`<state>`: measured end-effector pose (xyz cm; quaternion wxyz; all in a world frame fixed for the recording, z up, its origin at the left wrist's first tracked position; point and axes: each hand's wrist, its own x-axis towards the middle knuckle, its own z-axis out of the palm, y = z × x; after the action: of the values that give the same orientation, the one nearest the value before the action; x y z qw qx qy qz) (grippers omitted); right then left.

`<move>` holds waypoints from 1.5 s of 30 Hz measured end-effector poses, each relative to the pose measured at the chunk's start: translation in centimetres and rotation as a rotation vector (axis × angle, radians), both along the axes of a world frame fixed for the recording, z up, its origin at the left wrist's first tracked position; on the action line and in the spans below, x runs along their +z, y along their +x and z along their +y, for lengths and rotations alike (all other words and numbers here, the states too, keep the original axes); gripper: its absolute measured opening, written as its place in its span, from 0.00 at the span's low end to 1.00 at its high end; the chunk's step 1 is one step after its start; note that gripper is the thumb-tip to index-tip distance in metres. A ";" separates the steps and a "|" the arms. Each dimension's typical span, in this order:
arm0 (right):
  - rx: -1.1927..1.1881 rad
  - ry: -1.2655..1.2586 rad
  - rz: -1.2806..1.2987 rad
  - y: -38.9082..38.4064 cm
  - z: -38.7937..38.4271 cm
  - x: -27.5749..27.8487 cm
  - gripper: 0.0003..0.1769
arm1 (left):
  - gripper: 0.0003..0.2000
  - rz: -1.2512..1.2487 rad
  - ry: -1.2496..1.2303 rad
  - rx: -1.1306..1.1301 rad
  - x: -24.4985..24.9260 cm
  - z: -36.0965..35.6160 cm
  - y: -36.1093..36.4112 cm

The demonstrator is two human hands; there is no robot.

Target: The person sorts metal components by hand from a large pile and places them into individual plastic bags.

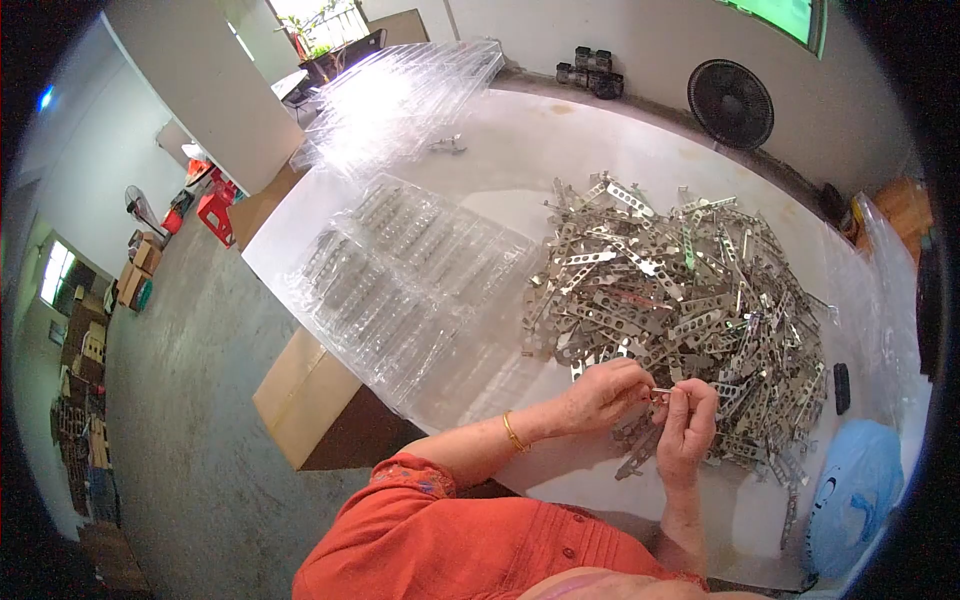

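My left hand (pixel 605 393), with a gold bracelet at the wrist, is closed with thumb and fingers pinched on one end of a small metal part (pixel 660 394). Fingers of my right hand (pixel 687 420) pinch the other end. Most of this part is hidden by the fingertips. Both hands are over the near edge of a big heap of metal strips (pixel 680 300) with round holes, lying in many directions. Left of the heap, clear plastic blister trays (pixel 410 280) lie flat on the white table (pixel 610 125), with rows of slots.
More clear plastic trays (pixel 400 105) are stacked at the far left of the table. A blue plastic bag (pixel 855 490) and a small black object (pixel 841 388) lie on the right. An open cardboard box (pixel 320 400) stands beside the table; a black fan (pixel 731 103) is by the wall.
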<state>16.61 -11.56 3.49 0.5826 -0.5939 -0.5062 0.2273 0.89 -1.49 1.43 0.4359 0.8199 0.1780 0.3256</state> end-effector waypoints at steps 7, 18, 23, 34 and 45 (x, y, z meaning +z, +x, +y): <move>0.026 0.147 -0.282 -0.3 -0.2 -0.1 0.05 | 0.19 0.056 0.069 -0.087 3.2 -0.6 0.0; 0.135 0.049 -0.297 0.3 -0.1 2.6 0.05 | 0.20 0.288 -0.107 -0.149 2.1 -1.4 0.2; 0.031 0.219 -0.366 1.9 -0.1 6.5 0.06 | 0.16 0.184 -0.227 0.047 1.6 -2.4 0.2; 1.266 0.157 0.899 4.1 -5.7 15.2 0.06 | 0.09 0.316 -0.235 0.037 2.6 -5.5 2.4; 0.888 0.810 1.359 1.1 -6.6 14.5 0.18 | 0.12 0.409 -0.219 -0.067 4.4 -6.5 5.0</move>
<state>17.75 -18.16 17.95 0.7788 0.1682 -0.2770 0.5370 5.92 -7.98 5.79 0.4876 0.8222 0.2694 0.1170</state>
